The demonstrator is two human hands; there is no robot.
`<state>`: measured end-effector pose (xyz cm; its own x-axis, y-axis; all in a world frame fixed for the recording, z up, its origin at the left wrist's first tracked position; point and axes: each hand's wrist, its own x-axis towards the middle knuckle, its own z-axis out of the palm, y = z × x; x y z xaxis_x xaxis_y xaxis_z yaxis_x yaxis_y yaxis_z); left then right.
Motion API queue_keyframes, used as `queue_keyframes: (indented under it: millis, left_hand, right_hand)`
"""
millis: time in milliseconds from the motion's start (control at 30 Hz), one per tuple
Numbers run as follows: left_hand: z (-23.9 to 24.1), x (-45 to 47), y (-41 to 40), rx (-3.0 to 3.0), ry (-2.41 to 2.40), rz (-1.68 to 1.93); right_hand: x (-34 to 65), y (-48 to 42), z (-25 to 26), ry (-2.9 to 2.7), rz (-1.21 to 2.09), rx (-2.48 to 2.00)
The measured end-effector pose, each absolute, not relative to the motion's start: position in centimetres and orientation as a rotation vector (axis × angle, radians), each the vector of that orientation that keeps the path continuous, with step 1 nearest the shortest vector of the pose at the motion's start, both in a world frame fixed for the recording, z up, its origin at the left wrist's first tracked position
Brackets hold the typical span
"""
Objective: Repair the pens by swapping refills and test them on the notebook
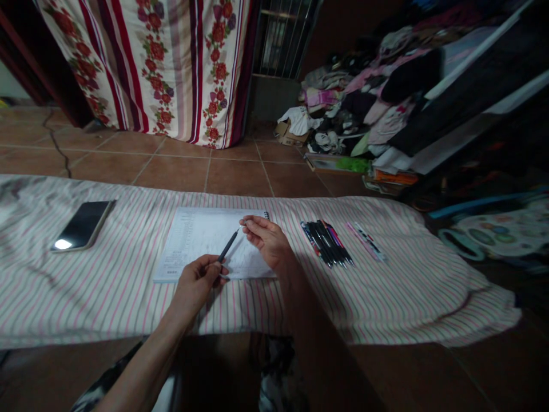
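Observation:
Over an open spiral notebook (pixel 180 252), my left hand (pixel 203 277) is closed around the lower end of a dark pen (pixel 228 246). The pen slants up to the right. At its upper end, my right hand (pixel 266 236) pinches a small, light part in thumb and fingertips. Whether that part is joined to the pen or separate is too small to tell. Beneath both hands, the notebook page shows print along its left side. To the right of the notebook lies a row of several pens (pixel 326 243), mostly black.
A pink pen (pixel 361 239) and a patterned one lie farther right. At left, a smartphone (pixel 83 225) rests on the striped cloth (pixel 128 303) covering the low surface. Beyond are a floral curtain (pixel 171 68), tiled floor (pixel 235 174) and a heap of clothes (pixel 364 97).

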<state>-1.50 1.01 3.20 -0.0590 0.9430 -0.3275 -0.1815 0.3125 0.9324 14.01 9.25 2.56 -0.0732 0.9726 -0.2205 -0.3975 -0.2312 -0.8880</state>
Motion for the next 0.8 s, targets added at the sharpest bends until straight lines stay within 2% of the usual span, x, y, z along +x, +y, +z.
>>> queue_keyframes:
  millis: [800]
  left_hand:
    - [3.06,-1.75,1.03,0.900,1.338,1.082]
  right_hand:
    - [13.96,8.87,2.51,-1.043,1.619,-1.062]
